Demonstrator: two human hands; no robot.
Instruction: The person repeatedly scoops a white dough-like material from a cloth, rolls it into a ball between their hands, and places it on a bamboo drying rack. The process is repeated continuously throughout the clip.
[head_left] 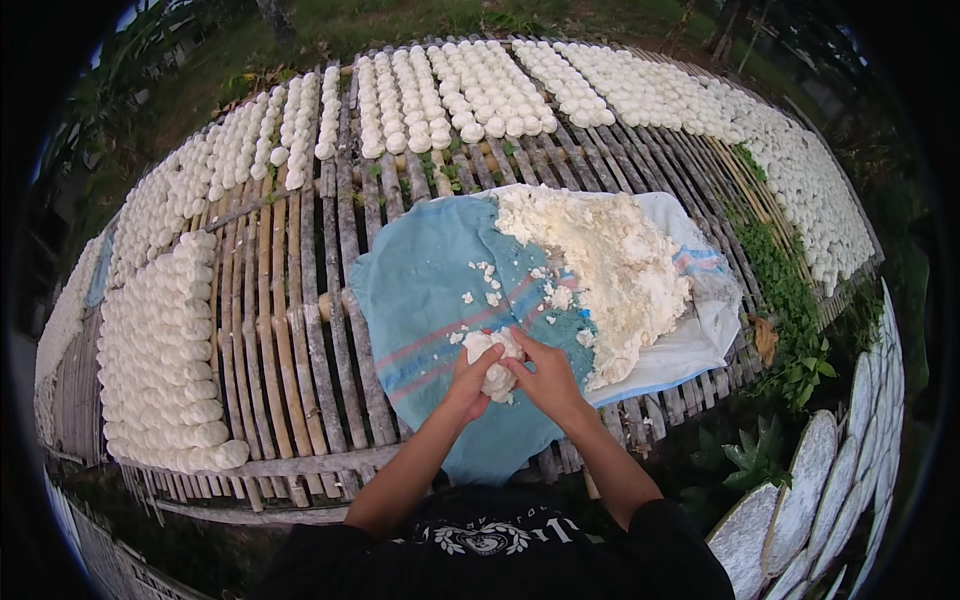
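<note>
A lump of white, crumbly dough (497,372) is squeezed between my two hands, just above the near part of a blue-green cloth (430,290) with pink stripes. My left hand (470,385) wraps its left side, thumb on top. From the right, my right hand (548,375) closes on the same lump, its thumb and fingers pressed in. Beyond my hands, a large heap of loose white dough (620,260) spreads over the cloth and a white sack (690,345). Small crumbs (490,282) lie scattered between the heap and my hands.
Bamboo slats (290,330) with gaps form the raised platform. Rows of rounded white lumps (165,360) cover its left side, and more rows (450,95) line the far edge. Green plants (790,310) grow through at right. Round pale discs (805,490) overlap at lower right.
</note>
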